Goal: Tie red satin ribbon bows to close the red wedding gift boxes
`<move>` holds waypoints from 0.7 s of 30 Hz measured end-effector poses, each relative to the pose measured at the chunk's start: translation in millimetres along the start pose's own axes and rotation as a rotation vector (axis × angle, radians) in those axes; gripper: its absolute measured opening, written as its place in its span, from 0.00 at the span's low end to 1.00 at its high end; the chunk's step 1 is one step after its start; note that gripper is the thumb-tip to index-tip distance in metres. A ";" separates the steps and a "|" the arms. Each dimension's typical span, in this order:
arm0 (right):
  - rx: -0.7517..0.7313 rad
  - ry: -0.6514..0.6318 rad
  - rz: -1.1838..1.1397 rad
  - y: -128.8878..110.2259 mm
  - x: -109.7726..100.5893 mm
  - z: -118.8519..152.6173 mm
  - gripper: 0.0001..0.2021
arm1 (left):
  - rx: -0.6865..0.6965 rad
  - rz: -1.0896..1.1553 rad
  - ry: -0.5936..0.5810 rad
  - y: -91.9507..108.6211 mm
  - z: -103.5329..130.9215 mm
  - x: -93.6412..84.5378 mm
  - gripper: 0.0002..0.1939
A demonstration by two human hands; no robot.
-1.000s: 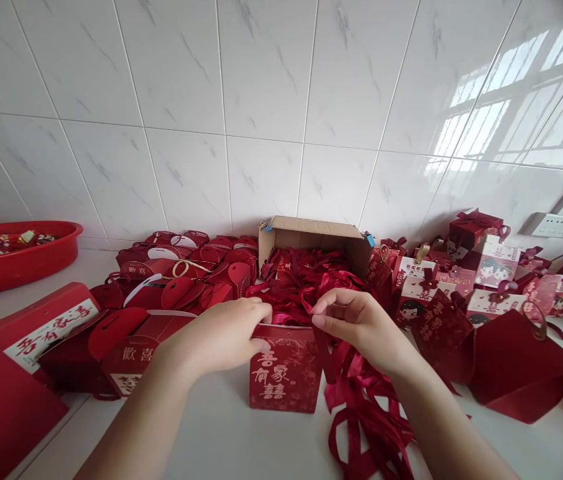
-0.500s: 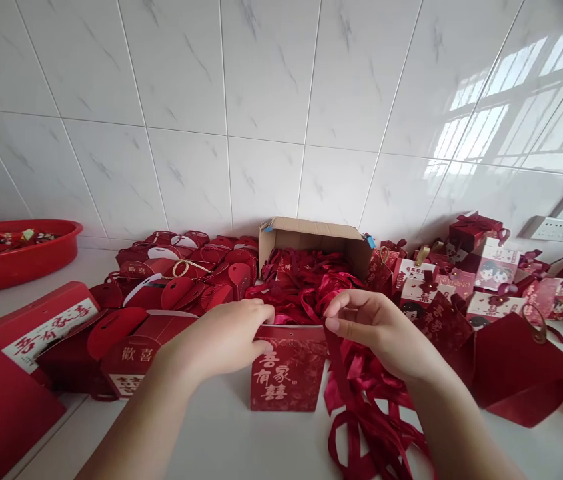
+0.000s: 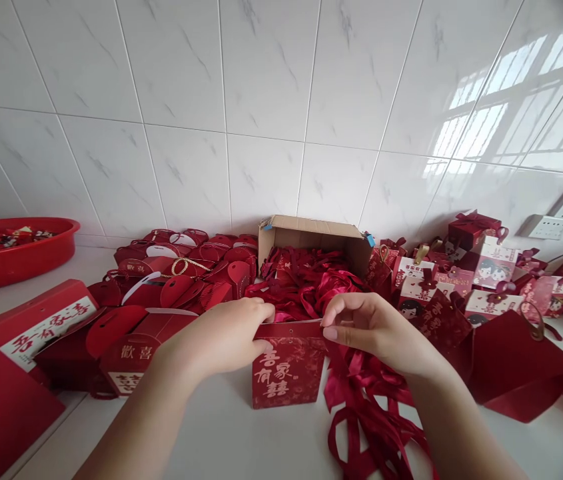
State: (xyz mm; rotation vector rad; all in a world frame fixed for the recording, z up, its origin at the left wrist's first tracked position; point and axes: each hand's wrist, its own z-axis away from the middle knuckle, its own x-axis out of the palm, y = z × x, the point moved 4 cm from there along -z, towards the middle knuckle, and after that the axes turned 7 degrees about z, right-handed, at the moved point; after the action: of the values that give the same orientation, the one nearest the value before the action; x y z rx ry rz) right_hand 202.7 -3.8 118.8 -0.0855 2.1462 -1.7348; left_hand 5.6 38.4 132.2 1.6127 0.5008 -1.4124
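In the middle of the table stands a small red gift box [image 3: 288,373] with pale lettering and small holes near its folded top edge. My left hand [image 3: 234,330] is closed on the upper left corner, thumb in front and fingers behind. At the upper right corner, my right hand [image 3: 368,330] pinches the top edge between thumb and forefinger. Dark red satin ribbons [image 3: 376,427] lie loose beneath and in front of my right hand. Whether a ribbon end is also between those fingers is hard to see.
Behind the gift box, an open cardboard carton [image 3: 316,225] lies on its side, spilling ribbons. Folded red boxes [image 3: 161,347] crowd the left, below a red basin [image 3: 21,260]. Decorated boxes [image 3: 491,267] fill the right, near a wall socket [image 3: 546,227].
My right hand has come to the gift box's upper right corner; the ribbon strip hanging below its fingers no longer shows there. My left hand keeps its grip on the box.
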 end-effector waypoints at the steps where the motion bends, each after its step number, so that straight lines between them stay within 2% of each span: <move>1: -0.002 0.004 0.005 -0.5 -0.1 0.3 0.06 | -0.002 0.002 -0.003 -0.8 -0.4 0.4 0.08; 12: -0.042 -0.012 0.070 -2.7 3.0 1.6 0.04 | 0.003 -0.021 -0.014 -1.5 -0.5 1.0 0.13; 17: -0.032 -0.045 0.073 -2.0 4.6 0.8 0.04 | 0.022 -0.032 -0.026 1.1 -1.4 2.9 0.13; 21: -0.022 -0.040 0.088 -1.5 4.0 1.3 0.05 | 0.068 -0.046 -0.009 4.5 -2.8 5.0 0.08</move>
State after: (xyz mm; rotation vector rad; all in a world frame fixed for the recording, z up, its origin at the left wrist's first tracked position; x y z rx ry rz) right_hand 199.1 -6.4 119.0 -0.0302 2.1083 -1.6469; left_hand 12.0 37.1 129.0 1.6573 0.4924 -1.4850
